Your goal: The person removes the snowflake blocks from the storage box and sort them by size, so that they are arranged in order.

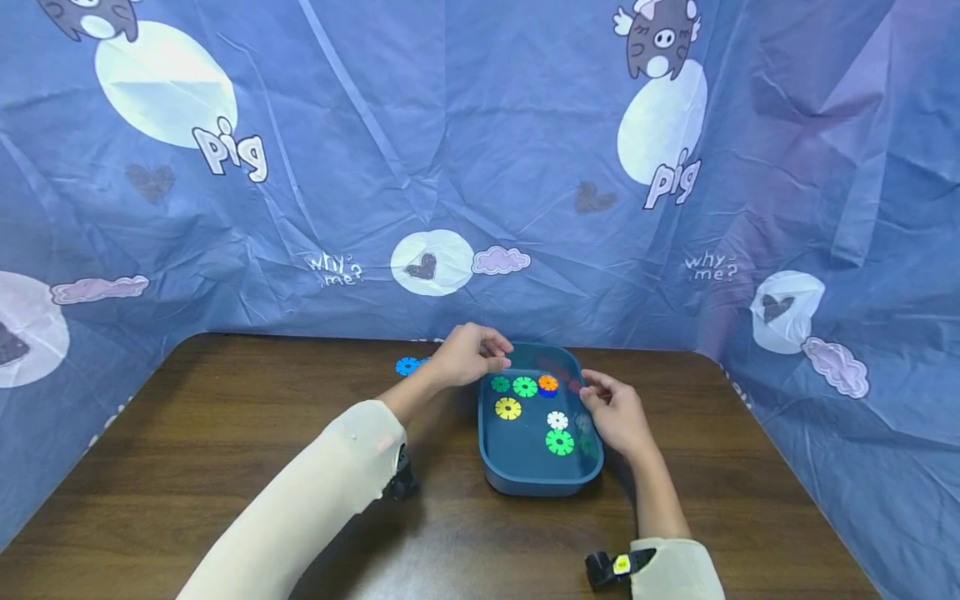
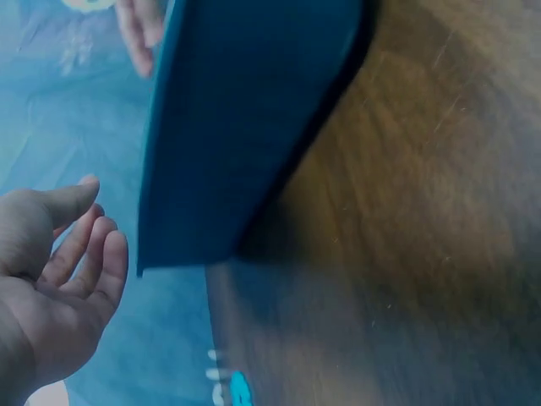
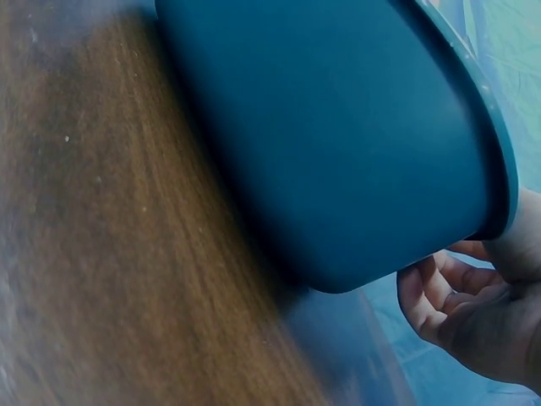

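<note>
A dark teal plastic basin (image 1: 543, 486) stands on the table, with several notched snowflake-shaped building discs inside, among them a yellow disc (image 1: 507, 408), a white disc (image 1: 557, 420) and an orange disc (image 1: 548, 383) overlapping a blue one. My left hand (image 1: 468, 354) is by the basin's far left rim. In the left wrist view, this hand (image 2: 63, 279) is apart from the wall, fingers loosely bent, nothing visible in them. At the right rim, my right hand (image 1: 617, 414) holds the basin. The right wrist view shows its curled fingers (image 3: 431, 292) against the wall, the thumb hidden.
Blue discs (image 1: 408, 366) lie on the wooden table (image 1: 247, 433) left of the basin, partly behind my left forearm. A blue printed cloth (image 1: 465, 183) hangs along the table's back edge and around its sides.
</note>
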Demonstrator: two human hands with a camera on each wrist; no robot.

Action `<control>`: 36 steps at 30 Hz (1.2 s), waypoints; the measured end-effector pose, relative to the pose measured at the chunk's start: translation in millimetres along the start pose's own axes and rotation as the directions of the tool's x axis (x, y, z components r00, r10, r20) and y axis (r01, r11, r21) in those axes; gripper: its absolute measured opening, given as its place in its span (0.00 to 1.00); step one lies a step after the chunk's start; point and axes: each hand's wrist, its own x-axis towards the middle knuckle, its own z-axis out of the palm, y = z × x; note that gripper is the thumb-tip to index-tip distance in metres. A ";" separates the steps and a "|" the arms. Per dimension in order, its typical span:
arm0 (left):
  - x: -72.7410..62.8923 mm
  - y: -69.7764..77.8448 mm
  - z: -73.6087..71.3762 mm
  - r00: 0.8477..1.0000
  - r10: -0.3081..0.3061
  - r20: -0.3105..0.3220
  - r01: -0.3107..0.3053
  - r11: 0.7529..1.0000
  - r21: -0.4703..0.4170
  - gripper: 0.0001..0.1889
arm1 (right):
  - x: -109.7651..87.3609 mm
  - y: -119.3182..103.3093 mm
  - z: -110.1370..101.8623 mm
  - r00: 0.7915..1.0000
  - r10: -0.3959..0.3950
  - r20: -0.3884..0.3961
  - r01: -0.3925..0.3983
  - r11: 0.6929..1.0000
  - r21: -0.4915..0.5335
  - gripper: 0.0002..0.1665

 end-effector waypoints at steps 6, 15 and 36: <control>0.7 7.7 18.0 0.994 0.042 0.097 -0.047 0.997 0.054 0.08 | -0.4 -1.0 0.1 1.000 0.012 -0.003 -0.012 1.000 0.018 0.21; 3.7 19.5 43.0 0.968 0.097 0.230 -0.127 0.985 0.118 0.09 | -0.2 0.3 0.0 1.000 -0.005 0.004 0.004 1.000 0.028 0.22; 12.1 27.7 77.7 0.847 -0.003 0.532 -0.085 0.986 0.142 0.13 | 0.5 1.1 -1.1 0.999 -0.035 0.023 0.034 0.999 0.042 0.22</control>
